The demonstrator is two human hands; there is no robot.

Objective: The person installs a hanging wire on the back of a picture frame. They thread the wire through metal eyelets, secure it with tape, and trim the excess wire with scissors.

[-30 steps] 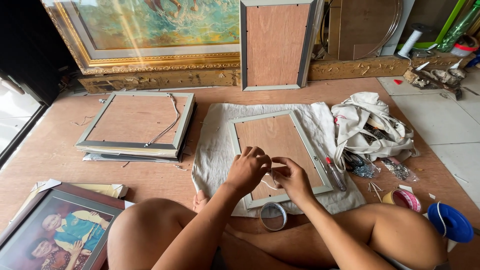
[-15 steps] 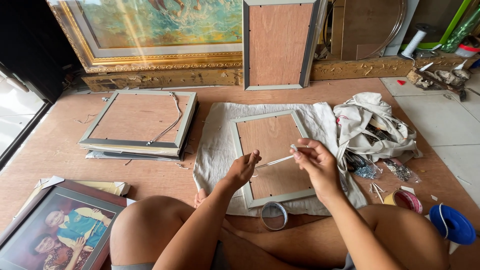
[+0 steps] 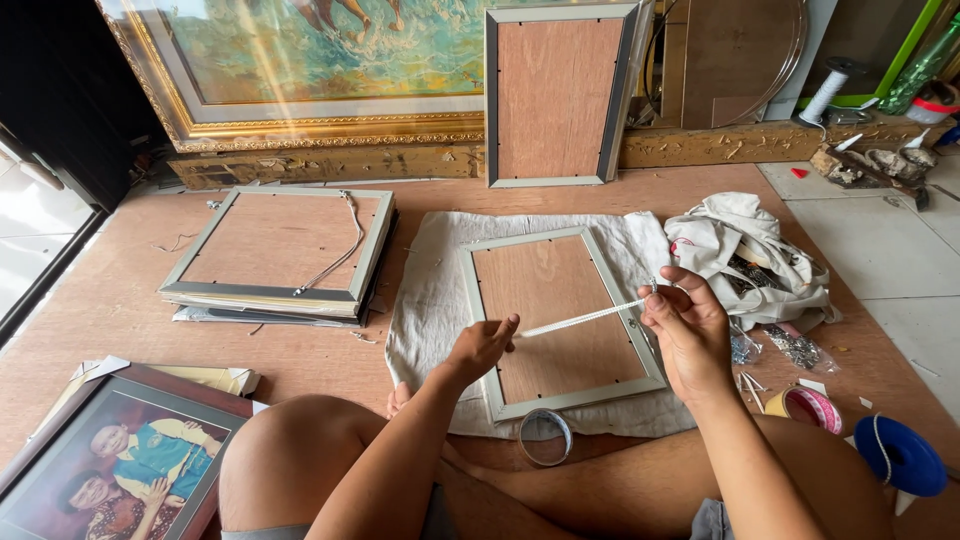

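A silver picture frame [image 3: 560, 320] lies face down on a white cloth [image 3: 430, 300], its brown backing board up. A white cord [image 3: 585, 318] is stretched taut across the back of the frame. My left hand [image 3: 482, 345] pinches the cord's left end over the board. My right hand [image 3: 685, 325] grips the other end at the frame's right edge, near a small metal fitting.
A stack of face-down frames [image 3: 285, 250] lies to the left, another frame [image 3: 558, 95] leans at the back beside a large gilt painting [image 3: 300, 70]. A tape roll [image 3: 545, 437] lies by my legs; a crumpled bag [image 3: 750, 255], pink tape [image 3: 808, 408], a blue spool [image 3: 900, 455] and small hardware lie right. A framed portrait [image 3: 110, 465] lies bottom left.
My hands were together over the frame's lower middle. They have drawn apart, the right moving up and to the right, pulling the white cord out taut between them.
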